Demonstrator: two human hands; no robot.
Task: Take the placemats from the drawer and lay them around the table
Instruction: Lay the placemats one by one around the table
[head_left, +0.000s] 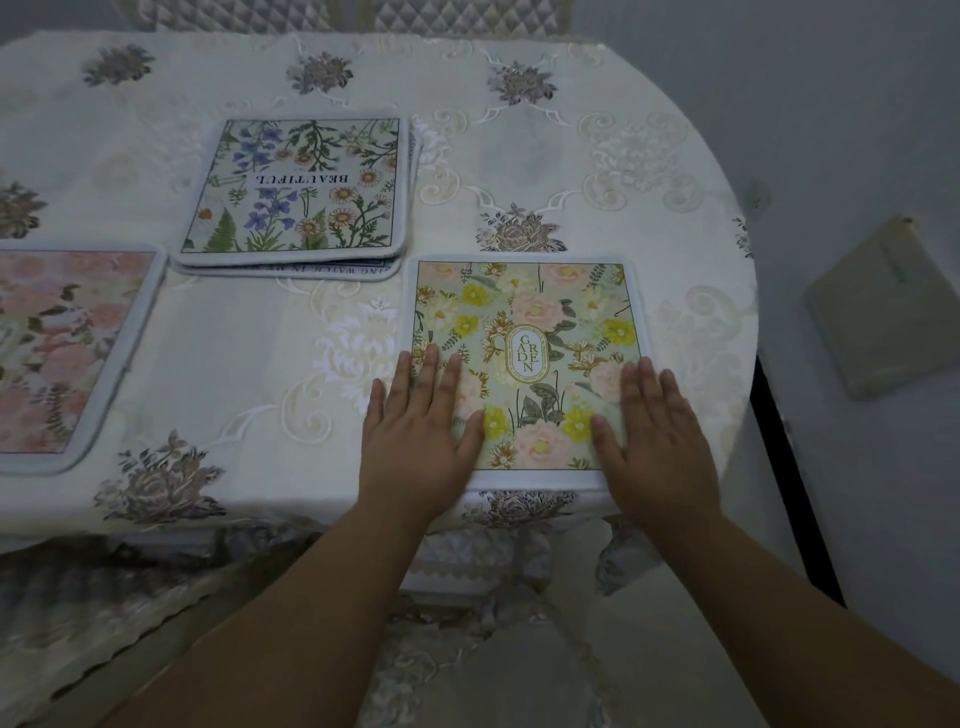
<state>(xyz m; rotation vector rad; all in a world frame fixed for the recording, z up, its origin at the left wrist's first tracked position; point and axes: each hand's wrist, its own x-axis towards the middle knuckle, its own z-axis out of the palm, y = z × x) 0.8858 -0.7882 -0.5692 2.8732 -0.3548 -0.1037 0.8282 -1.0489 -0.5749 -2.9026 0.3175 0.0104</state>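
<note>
A square placemat (524, 322) with yellow and pink flowers and the word GARDEN lies flat at the near edge of the table (649, 171). My left hand (421, 426) rests palm down on its near left corner, fingers spread. My right hand (657, 436) presses flat on its near right corner. Farther back, a small stack of placemats (296, 192) sits with a BEAUTIFUL floral mat on top. A pink floral placemat (67, 348) lies flat at the left edge of view.
The table wears a cream embroidered cloth that hangs over the near edge. A quilted chair back (467, 15) stands behind the far side. A grey square pad (883, 306) lies on the floor to the right.
</note>
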